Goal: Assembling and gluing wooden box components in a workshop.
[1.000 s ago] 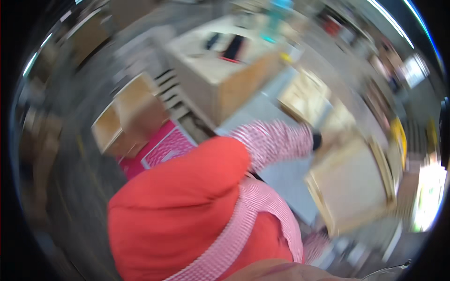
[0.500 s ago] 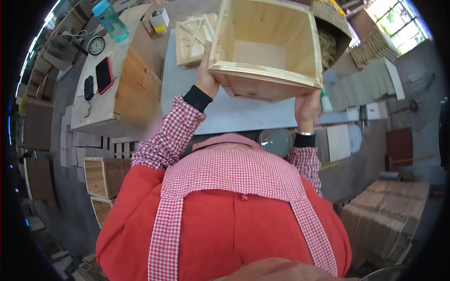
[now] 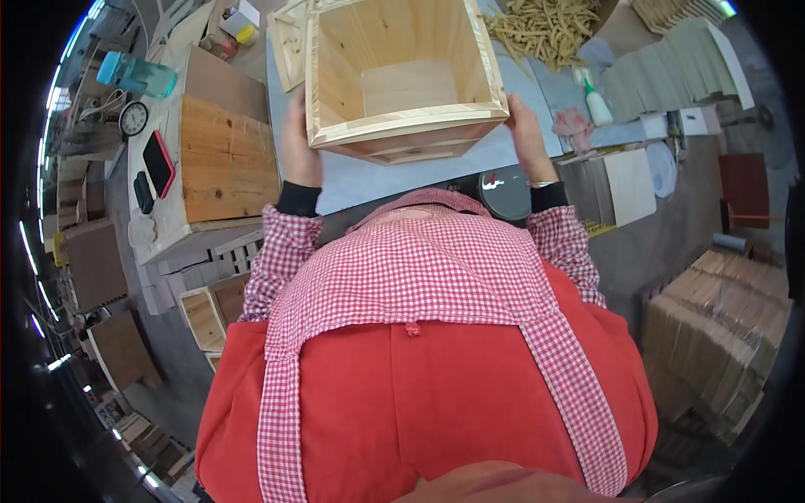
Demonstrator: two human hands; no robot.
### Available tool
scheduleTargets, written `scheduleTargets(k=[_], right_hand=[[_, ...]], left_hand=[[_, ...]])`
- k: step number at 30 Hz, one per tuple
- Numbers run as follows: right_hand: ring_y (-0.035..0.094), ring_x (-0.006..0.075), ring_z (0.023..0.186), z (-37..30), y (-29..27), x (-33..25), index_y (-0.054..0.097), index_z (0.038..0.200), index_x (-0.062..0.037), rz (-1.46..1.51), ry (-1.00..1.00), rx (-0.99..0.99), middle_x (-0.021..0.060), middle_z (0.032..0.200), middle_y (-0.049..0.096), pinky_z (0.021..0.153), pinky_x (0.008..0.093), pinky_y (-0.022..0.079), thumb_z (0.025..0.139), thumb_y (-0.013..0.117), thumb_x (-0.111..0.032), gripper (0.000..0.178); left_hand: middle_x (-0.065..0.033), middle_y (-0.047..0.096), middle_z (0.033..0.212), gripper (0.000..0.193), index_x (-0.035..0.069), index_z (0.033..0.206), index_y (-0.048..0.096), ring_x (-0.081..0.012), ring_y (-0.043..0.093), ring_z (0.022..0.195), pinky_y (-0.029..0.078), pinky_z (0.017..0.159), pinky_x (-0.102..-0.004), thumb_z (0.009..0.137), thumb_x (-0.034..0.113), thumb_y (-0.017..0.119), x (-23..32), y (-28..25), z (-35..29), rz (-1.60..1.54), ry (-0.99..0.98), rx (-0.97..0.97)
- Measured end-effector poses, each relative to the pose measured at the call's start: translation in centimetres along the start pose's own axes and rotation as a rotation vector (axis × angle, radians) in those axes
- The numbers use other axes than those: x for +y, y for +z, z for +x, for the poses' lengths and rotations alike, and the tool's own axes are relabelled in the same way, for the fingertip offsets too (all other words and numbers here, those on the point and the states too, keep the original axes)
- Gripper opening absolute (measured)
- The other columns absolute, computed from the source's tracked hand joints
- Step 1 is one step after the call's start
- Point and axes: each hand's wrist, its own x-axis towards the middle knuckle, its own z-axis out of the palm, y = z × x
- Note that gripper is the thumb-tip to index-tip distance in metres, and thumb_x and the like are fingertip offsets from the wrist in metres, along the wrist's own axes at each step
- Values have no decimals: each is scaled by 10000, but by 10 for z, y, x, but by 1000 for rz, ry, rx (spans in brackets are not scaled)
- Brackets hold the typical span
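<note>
A pale wooden box (image 3: 408,124) with its open top tilted toward me is between my hands, over the light blue-grey tabletop (image 3: 352,186). Its inside holds nothing that I can see. My left hand (image 3: 302,147) presses against the box's left side, with the fingertips partly hidden along it. On the opposite side, my right hand (image 3: 530,144) grips near the right front corner. A slatted wooden panel (image 3: 288,46) lies just beyond the box's left edge.
Beside the table on the left, a wooden workbench (image 3: 222,159) carries a phone (image 3: 158,166), a clock (image 3: 133,118) and a blue bottle (image 3: 138,74). To the right are shredded packing strips (image 3: 549,32), a green-tipped glue bottle (image 3: 598,105) and a pink cloth (image 3: 573,128). Stacked boards (image 3: 713,327) stand at lower right.
The box has shifted left in the picture and sits lower over the table, still between both hands. The view has turned, uncovering the packing strips and the pink cloth.
</note>
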Motion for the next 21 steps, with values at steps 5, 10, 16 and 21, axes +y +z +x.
scheduleTargets(k=[5, 10, 16, 21], right_hand=[[663, 311, 870, 12, -105, 37, 676, 1023, -12, -1152, -442, 580, 186, 946, 685, 763, 353, 496, 871, 611, -241, 283], [655, 356, 838, 22, -114, 18, 682, 1002, -11, -1018, -241, 545, 186, 935, 687, 763, 371, 505, 850, 621, -221, 266], [581, 333, 1070, 29, -111, 31, 642, 1121, -53, -1299, -623, 559, 153, 1136, 636, 940, 434, 430, 854, 590, -204, 311], [486, 347, 1189, 46, -214, 114, 632, 1124, -86, -1779, -54, 763, 149, 1236, 569, 1026, 448, 344, 857, 556, -220, 308]], left_hand=[[-158, 443, 1412, 496, 3, 1339, 475, -274, 401, 1318, 316, 1076, -395, 895, 186, 599, 89, 38, 22, 710, 674, -90], [-96, 369, 1481, 682, 108, 1400, 431, -311, 307, 1385, 258, 1091, -535, 813, 333, 695, 90, 136, 14, 1084, 806, -617], [-38, 359, 1493, 818, 177, 1434, 389, -302, 294, 1395, 247, 1088, -563, 741, 432, 740, 78, 156, 16, 1190, 655, -775], [-24, 338, 1499, 795, 184, 1430, 385, -317, 318, 1371, 290, 1050, -604, 759, 454, 715, 78, 158, 18, 1238, 656, -790]])
